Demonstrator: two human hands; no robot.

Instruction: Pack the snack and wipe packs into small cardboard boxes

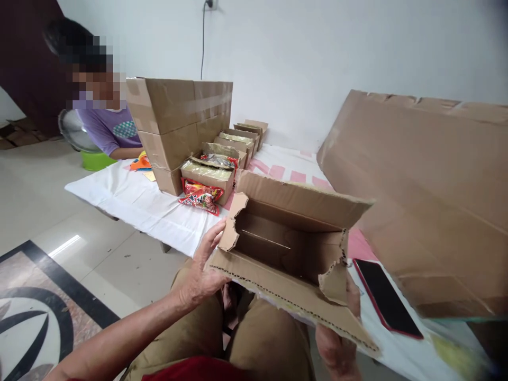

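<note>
An empty small cardboard box with torn, open flaps is held over my lap at the table's near edge. My left hand grips its left end, thumb up along the side flap. My right hand holds the right end from underneath, mostly hidden by the lower flap. The box's inside is bare brown cardboard.
A low table with a white cloth carries a row of small filled boxes, a red snack packet, a big carton, a large flat cardboard sheet and a dark phone. Another person sits at the far left.
</note>
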